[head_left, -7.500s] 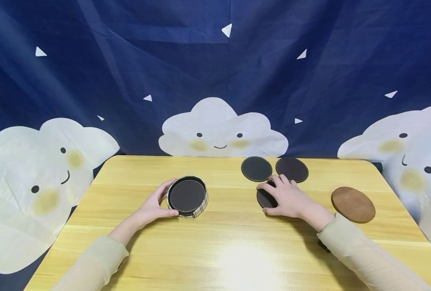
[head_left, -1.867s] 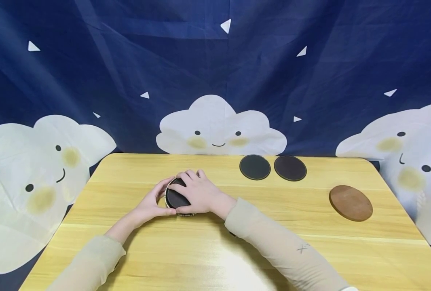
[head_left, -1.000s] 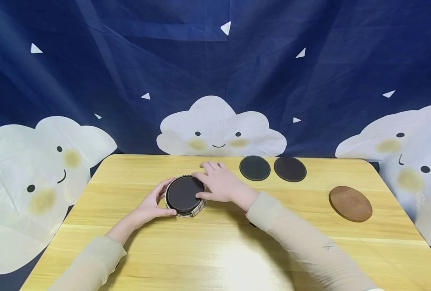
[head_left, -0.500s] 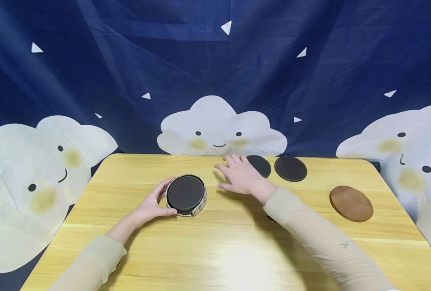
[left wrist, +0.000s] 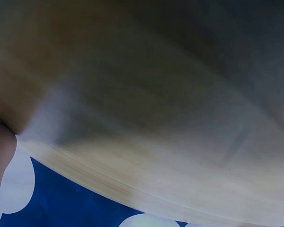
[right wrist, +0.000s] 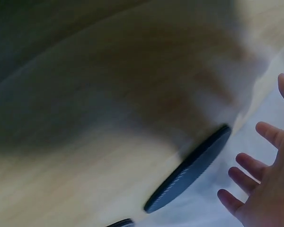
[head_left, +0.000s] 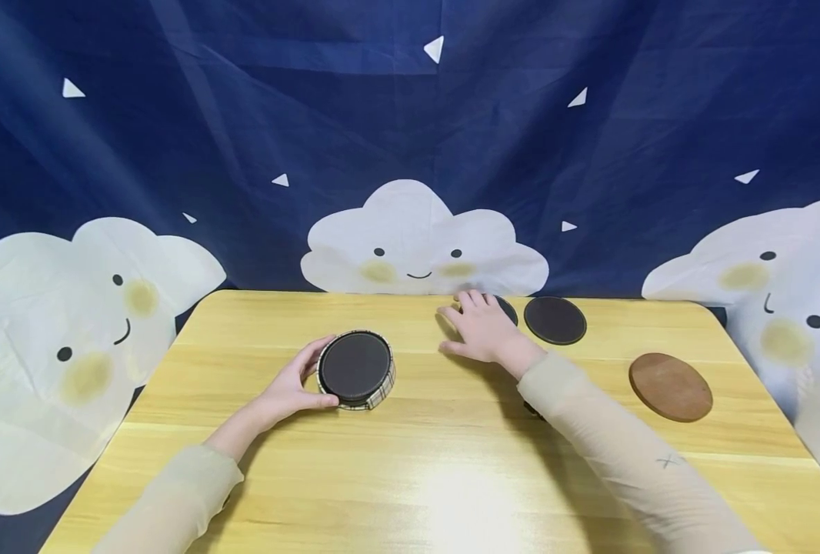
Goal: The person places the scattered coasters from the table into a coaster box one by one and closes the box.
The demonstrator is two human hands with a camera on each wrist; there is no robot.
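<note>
In the head view a round coaster holder (head_left: pixel 381 392) with a plaid outer wall stands left of the table's middle, a dark coaster (head_left: pixel 356 365) lying inside it. My left hand (head_left: pixel 292 391) grips the holder's left side between thumb and fingers. My right hand (head_left: pixel 485 329), fingers spread, hovers over a dark round coaster (head_left: pixel 507 308) at the back and hides most of it. In the right wrist view the fingers (right wrist: pixel 251 165) show apart from that coaster (right wrist: pixel 189 170), with nothing held. A second dark coaster (head_left: pixel 555 320) lies to its right.
A brown round disc (head_left: pixel 671 387) lies at the right of the wooden table (head_left: pixel 355 477). Behind the table's back edge hangs a blue curtain (head_left: pixel 355 138) printed with white clouds.
My right hand set a dark coaster in the holder, let go, and moved right and back to the remaining coasters. The left hand kept its grip on the holder.
</note>
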